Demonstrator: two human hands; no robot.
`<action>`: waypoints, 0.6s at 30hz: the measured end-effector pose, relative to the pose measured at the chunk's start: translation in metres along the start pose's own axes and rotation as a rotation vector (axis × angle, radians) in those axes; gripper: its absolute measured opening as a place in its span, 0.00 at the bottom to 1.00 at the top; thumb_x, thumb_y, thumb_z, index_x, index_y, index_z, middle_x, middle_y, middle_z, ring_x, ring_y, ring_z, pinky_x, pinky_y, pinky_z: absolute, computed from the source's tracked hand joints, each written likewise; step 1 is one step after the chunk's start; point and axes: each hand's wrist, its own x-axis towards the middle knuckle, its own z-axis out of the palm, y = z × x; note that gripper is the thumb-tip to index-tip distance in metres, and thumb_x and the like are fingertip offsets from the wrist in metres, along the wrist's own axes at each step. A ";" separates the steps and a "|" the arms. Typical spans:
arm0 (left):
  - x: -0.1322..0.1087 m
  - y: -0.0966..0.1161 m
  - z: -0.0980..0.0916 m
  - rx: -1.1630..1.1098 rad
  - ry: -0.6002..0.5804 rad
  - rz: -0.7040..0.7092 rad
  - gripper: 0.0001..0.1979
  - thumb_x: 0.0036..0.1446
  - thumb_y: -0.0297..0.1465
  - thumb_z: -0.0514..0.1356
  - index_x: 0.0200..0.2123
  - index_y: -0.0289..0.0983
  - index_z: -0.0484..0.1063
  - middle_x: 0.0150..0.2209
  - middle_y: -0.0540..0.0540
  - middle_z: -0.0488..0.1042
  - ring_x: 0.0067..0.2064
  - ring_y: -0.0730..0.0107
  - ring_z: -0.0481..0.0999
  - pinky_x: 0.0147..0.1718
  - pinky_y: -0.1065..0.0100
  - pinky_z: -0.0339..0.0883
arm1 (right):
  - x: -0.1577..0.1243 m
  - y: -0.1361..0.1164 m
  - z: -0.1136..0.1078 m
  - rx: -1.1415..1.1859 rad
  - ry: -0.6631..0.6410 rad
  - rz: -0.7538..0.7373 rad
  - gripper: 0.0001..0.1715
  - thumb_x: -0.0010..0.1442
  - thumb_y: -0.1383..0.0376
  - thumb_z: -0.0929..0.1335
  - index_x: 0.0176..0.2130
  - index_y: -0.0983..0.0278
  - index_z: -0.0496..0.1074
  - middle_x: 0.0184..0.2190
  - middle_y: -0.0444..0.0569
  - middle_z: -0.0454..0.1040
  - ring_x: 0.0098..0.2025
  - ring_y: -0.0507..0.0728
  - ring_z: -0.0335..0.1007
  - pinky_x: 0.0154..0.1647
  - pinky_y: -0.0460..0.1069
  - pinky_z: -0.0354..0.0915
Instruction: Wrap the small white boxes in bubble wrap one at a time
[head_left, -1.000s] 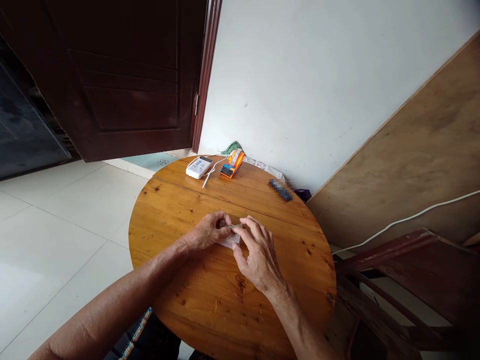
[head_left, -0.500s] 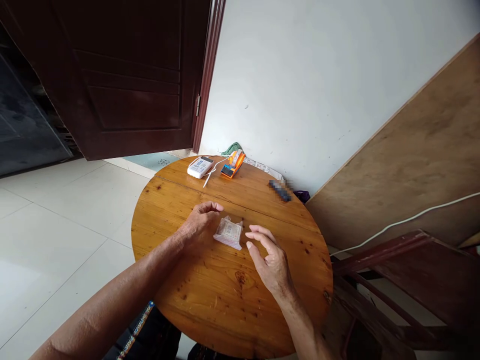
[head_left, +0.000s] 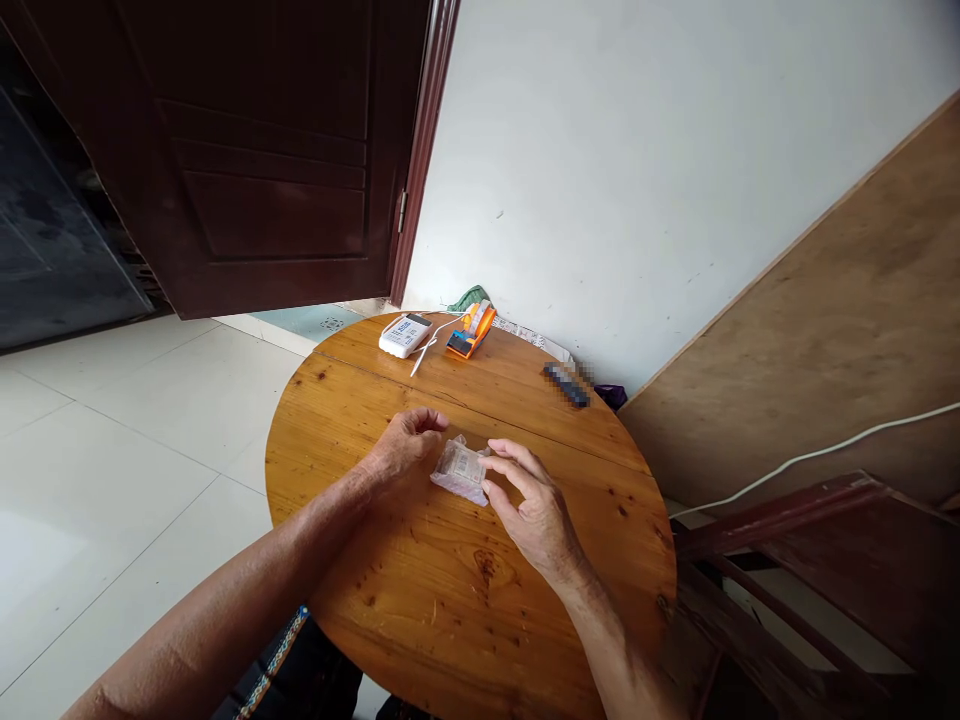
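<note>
A small packet in clear bubble wrap [head_left: 459, 472] lies flat on the round wooden table [head_left: 420, 600], with a pale printed label showing through the wrap. My right hand [head_left: 534, 508] is at its right edge, fingers curved and apart, the fingertips at or just touching the wrap. I cannot tell whether they press on it. On the packet's left, my left hand [head_left: 405, 446] hovers with its fingers bent and a gap between thumb and forefinger. Nothing shows in that gap.
Near the table's back edge are a white box-like device with a cord [head_left: 405, 336] and an orange tape dispenser [head_left: 472, 332]. A dark blurred object [head_left: 566, 384] lies at the back right. A wall [head_left: 600, 180] rises behind, and a dark red wooden chair [head_left: 817, 540] stands at the right.
My right hand has moved left to the packet's right edge. My left hand has shifted slightly, its thumb lower. The packet remains lying on the table.
</note>
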 end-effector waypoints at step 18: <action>-0.002 -0.008 0.004 0.166 -0.220 -0.041 0.27 0.40 0.26 0.59 0.49 0.33 0.71 0.39 0.45 0.73 0.36 0.67 0.72 0.31 0.70 0.65 | 0.028 -0.003 0.011 0.180 0.073 0.135 0.09 0.64 0.65 0.64 0.34 0.61 0.73 0.47 0.53 0.76 0.52 0.60 0.72 0.53 0.56 0.66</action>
